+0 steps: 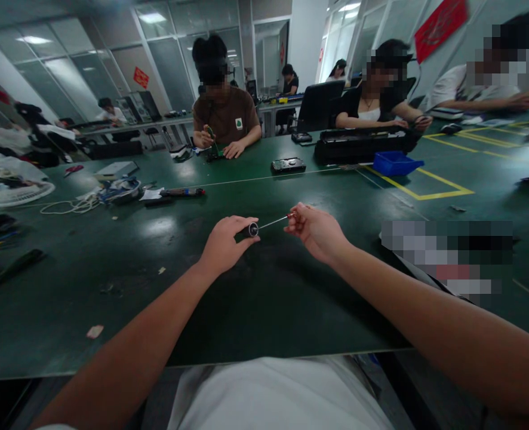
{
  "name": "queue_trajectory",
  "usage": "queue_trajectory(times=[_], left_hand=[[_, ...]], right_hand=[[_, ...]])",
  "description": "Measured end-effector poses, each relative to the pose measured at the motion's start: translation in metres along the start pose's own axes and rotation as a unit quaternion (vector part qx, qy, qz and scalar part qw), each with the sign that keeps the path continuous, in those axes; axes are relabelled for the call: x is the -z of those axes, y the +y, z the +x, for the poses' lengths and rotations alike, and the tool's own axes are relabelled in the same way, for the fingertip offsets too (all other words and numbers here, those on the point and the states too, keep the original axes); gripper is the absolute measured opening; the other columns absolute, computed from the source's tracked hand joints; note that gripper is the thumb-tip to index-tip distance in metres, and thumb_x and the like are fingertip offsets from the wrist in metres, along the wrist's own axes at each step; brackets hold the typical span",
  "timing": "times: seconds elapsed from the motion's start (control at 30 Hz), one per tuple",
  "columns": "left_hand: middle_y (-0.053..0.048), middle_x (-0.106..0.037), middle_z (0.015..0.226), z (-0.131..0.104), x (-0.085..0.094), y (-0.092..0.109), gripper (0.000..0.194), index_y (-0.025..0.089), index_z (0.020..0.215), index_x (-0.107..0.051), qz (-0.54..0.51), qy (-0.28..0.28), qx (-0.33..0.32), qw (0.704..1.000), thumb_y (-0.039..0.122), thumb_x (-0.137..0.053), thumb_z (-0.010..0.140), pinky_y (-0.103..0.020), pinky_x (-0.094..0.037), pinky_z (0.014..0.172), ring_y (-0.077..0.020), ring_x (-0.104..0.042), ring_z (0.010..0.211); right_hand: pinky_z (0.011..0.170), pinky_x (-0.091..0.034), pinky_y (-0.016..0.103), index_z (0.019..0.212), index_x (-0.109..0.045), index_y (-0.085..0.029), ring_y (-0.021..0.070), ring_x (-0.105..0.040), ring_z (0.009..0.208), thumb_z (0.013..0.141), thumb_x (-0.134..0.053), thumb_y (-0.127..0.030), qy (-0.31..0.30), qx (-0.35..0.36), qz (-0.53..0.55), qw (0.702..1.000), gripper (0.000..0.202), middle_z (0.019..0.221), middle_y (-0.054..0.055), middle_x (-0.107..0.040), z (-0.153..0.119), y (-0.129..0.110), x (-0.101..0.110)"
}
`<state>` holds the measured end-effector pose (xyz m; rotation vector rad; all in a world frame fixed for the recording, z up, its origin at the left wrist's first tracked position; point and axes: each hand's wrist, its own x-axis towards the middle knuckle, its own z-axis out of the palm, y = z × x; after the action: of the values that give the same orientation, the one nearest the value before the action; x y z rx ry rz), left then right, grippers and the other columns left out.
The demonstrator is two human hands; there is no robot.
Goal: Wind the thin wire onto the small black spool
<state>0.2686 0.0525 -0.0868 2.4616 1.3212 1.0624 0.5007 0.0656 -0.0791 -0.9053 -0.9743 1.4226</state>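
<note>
Over the middle of the green table, my left hand [223, 243] grips a small black cylindrical part [252, 230] between thumb and fingers. Its round end, with a pale ring, faces right. In my right hand [314, 230] is a screwdriver [273, 222], its red handle pinched by the fingertips. The thin metal shaft points left, and its tip meets the round end of the black part. Whether the tip sits in a screw is too small to tell. My fingers hide most of the handle and the back of the black part.
The green table [291, 322] carries a blue tray [396, 163], a long black device [363, 145] and a small device [288, 165] farther back. Left lie cables [119, 190] and a pen-like tool [181, 192]. A person in brown [226, 116] works opposite; others sit around.
</note>
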Motion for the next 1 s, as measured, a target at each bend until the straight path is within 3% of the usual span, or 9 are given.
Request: queue_trajectory(times=[0.17, 0.53, 0.77, 1.0], left_hand=[[-0.006, -0.069, 0.115, 0.001, -0.001, -0.003, 0.04, 0.025, 0.123, -0.068, 0.007, -0.061, 0.044, 0.997, 0.032, -0.074, 0.084, -0.041, -0.047, 0.097, -0.0241, -0.062, 0.109], [-0.005, -0.07, 0.117, 0.0, -0.003, -0.005, 0.041, 0.027, 0.123, -0.068, 0.011, -0.065, 0.038, 0.997, 0.033, -0.076, 0.083, -0.042, -0.045, 0.099, -0.0242, -0.062, 0.11], [-0.005, -0.07, 0.116, 0.001, -0.002, -0.007, 0.043, 0.027, 0.123, -0.067, 0.012, -0.061, 0.044, 0.997, 0.037, -0.076, 0.083, -0.042, -0.045, 0.097, -0.0246, -0.062, 0.109], [-0.005, -0.069, 0.118, 0.001, -0.002, -0.009, 0.044, 0.027, 0.126, -0.066, 0.032, -0.074, 0.034, 0.996, 0.037, -0.075, 0.084, -0.044, -0.043, 0.098, -0.0251, -0.06, 0.109]], right_hand=[[0.07, -0.053, 0.031, 0.081, -0.061, -0.021, 0.0131, -0.057, 0.066, 0.087, -0.065, -0.038, 0.038, 0.021, -0.01, 0.999, 0.019, 0.074, 0.0, -0.061, 0.006, 0.007, 0.003], [0.07, -0.05, 0.034, 0.089, -0.059, -0.021, 0.0157, -0.061, 0.07, 0.093, -0.055, -0.04, 0.002, 0.175, -0.21, 0.962, 0.02, 0.078, 0.001, -0.064, -0.007, 0.002, -0.002], [0.07, -0.05, 0.035, 0.091, -0.058, -0.022, 0.0167, -0.062, 0.071, 0.096, -0.051, -0.038, 0.019, 0.23, -0.265, 0.936, 0.018, 0.077, 0.001, -0.065, -0.011, -0.002, -0.002], [0.073, -0.051, 0.036, 0.094, -0.058, -0.022, 0.0179, -0.065, 0.076, 0.097, -0.051, -0.038, -0.019, 0.233, -0.289, 0.928, 0.017, 0.082, 0.002, -0.067, -0.015, -0.001, -0.003]])
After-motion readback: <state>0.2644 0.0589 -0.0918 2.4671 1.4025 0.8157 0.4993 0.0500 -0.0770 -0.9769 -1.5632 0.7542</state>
